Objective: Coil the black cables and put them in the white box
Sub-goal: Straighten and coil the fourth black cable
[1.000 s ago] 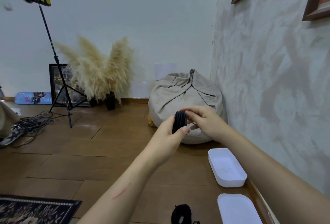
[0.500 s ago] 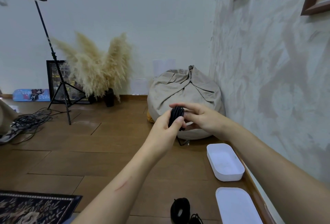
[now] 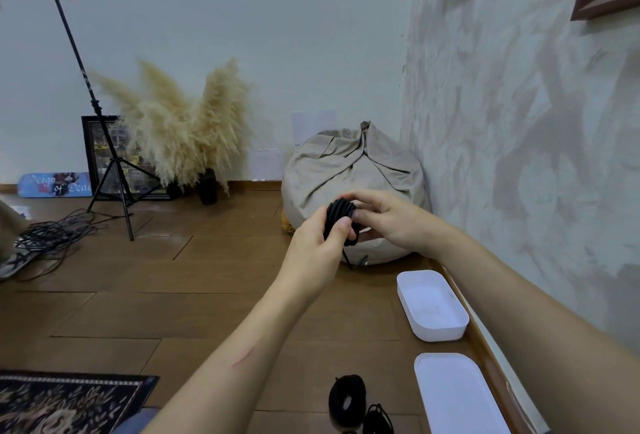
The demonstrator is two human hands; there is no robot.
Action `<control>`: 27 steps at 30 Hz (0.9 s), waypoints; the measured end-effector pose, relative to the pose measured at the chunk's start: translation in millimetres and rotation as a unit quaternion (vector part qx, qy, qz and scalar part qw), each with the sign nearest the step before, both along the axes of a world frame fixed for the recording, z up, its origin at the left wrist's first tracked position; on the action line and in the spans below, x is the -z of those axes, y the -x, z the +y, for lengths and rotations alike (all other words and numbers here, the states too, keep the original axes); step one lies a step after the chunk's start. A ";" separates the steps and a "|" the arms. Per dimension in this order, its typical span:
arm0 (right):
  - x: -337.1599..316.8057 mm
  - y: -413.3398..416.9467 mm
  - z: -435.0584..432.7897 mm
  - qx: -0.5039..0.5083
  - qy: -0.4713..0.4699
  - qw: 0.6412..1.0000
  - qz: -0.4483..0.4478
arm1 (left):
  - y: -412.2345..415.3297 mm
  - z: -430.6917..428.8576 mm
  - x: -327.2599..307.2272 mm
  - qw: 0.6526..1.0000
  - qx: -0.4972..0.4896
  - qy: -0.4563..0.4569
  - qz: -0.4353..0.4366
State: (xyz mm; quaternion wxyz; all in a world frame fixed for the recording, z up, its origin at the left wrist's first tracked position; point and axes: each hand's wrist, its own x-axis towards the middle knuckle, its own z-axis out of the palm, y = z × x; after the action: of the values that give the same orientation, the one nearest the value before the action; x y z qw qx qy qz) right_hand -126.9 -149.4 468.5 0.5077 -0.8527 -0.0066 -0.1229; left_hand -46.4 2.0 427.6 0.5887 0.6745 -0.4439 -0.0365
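Note:
A tightly coiled black cable is held up in front of me, above the wooden floor. My left hand grips the coil from the left, thumb across its front. My right hand pinches its right side with fingers over the top. A short loose end hangs below the coil. The white box sits open on the floor by the right wall, nothing visible inside. Another coiled black cable lies on the floor near the bottom edge, with a smaller black bundle beside it.
A white lid lies on the floor in front of the box. A beige beanbag fills the corner behind my hands. A light stand, loose cables, pampas grass and a dark rug are to the left.
Both hands have kept hold of the coil and shifted slightly down and left. My right fingers have moved over the coil's top, and a loose end now hangs beneath it.

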 end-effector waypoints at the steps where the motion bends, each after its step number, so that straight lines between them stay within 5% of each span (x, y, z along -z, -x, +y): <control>1: -1.0 1.0 0.1 -0.002 -0.001 1.000 0.002 | -0.7 0.1 -0.6 1.000 0.014 0.006 0.012; 6: -5.8 8.7 0.4 -0.029 0.000 0.999 0.029 | -3.7 6.2 -1.3 0.997 0.076 0.007 0.026; 17: -2.7 4.2 0.1 0.007 0.022 0.999 0.041 | -5.0 0.5 4.6 0.999 -0.029 0.008 -0.014; 27: 0.6 8.7 3.0 -0.002 0.020 0.998 0.056 | -4.5 8.4 2.3 0.994 0.085 -0.024 0.071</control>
State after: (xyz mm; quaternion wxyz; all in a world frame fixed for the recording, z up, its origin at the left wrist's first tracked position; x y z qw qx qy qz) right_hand -135.6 -146.4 468.0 0.4903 -0.8683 0.0181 -0.0735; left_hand -41.9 10.4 425.3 0.5972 0.6442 -0.4554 -0.1446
